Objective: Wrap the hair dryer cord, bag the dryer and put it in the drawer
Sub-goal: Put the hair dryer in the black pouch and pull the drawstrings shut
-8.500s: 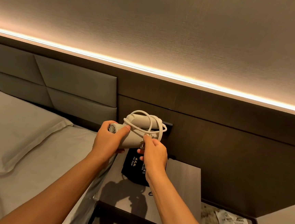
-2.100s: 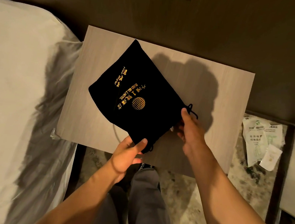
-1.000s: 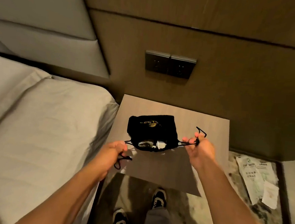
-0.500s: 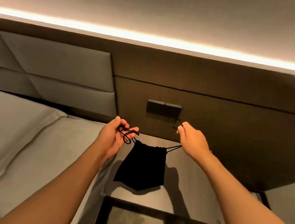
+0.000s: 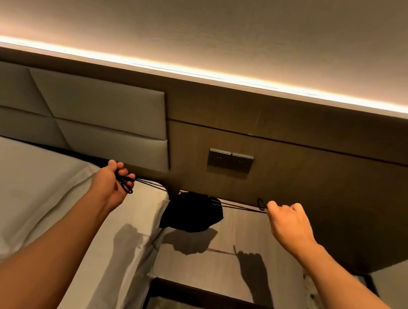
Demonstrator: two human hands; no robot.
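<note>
Black bag (image 5: 192,212) cinched, hanging above nightstand (image 5: 232,267), left hand (image 5: 110,185) fisted on drawstring (image 5: 150,183), right hand (image 5: 288,221) pinching opposite drawstring, no readable writing

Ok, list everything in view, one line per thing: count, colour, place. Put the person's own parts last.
drawstring bag: one, black, hanging above the nightstand, mouth cinched
drawstrings: thin black cords, stretched taut from the bag out to both hands
nightstand: one, light wood top, right of the bed
bed: one, white bedding, left
headboard: grey padded panels, behind the bed
wall panel: dark wood, behind the nightstand
switch plate: one double plate, grey, on the wall panel
light strip: one, warm white, along the top of the panel
left hand: closed on the left drawstring
right hand: closed on the right drawstring
</note>
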